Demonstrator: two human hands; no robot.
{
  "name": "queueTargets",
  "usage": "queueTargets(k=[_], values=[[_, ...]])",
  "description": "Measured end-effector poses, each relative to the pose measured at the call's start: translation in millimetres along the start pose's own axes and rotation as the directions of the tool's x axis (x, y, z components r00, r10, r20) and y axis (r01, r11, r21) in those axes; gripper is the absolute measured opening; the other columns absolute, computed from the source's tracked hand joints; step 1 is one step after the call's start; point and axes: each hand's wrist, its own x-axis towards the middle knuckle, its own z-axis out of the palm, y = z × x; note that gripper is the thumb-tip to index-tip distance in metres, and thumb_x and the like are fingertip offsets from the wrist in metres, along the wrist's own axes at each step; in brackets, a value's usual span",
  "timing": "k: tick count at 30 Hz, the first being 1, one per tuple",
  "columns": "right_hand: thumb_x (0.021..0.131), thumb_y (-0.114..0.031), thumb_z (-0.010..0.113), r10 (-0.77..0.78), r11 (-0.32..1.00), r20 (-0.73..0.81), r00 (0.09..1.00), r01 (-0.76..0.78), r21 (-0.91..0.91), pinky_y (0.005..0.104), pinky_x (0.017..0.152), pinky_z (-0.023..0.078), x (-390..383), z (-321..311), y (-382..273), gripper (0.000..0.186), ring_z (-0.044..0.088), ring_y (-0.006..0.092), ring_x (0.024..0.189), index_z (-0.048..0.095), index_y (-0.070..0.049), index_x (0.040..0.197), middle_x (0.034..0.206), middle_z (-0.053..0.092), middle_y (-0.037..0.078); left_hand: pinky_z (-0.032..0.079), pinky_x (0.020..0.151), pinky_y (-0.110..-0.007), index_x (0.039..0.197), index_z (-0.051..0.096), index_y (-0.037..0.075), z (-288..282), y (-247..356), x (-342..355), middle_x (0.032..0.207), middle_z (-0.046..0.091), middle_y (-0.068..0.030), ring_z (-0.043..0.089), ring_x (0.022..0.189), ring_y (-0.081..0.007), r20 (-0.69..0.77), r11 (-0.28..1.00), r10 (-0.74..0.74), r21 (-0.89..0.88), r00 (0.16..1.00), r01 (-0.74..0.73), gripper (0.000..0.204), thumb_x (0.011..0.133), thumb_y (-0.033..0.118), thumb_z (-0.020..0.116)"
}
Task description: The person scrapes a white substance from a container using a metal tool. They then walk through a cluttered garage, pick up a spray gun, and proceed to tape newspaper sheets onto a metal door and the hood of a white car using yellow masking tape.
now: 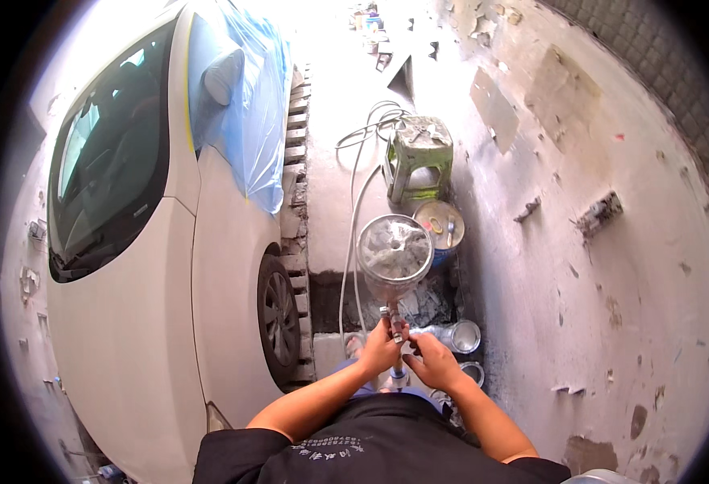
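My left hand (380, 351) is closed round the body of a metal spray gun (396, 321), which has a large cloudy, paint-smeared cup (395, 254) on top. My right hand (431, 361) is beside it, fingers curled onto the lower right side of the gun, near a fitting under the handle. What exactly those fingertips grip is small in view. Below the gun, my legs and a foot show partly behind my hands and black shirt.
A white car (120, 323), partly under blue plastic sheeting (253, 121), stands along the left. Hoses (346, 242), a green stool (419, 141), a lidded paint can (439, 218) and metal cans (465, 337) line the walkway. A patchy wall (580, 306) bounds the right.
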Motion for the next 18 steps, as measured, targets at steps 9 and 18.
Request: queueTargets(k=[9,18], values=[[0.08,-0.007,0.06,-0.084,0.99,-0.186,0.979,0.103,0.097,0.0387,0.076,0.049,168.6,-18.1,3.2,0.034,0.06,0.0356,0.091,0.05,-0.003,0.112,0.103,0.058,0.02,0.047,0.082,-0.03,0.114,0.048,0.001,-35.7,49.0,146.3,0.098,0.056,-0.0076,0.056,0.091,-0.0144,0.12,0.992,0.126,-0.035,0.985,-0.122,0.028,0.088,0.006,0.055],[0.085,-0.01,0.057,-0.255,0.963,-0.295,0.921,0.269,0.007,0.0383,0.073,0.05,338.2,-55.4,57.8,0.033,0.062,0.031,0.085,0.048,0.0,0.115,0.102,0.059,0.02,0.046,0.085,-0.035,0.12,0.045,-0.001,-68.7,83.3,317.8,0.105,0.058,-0.0146,0.058,0.098,-0.02,0.284,0.962,0.136,0.192,0.949,-0.195,0.038,0.085,0.011,0.057]])
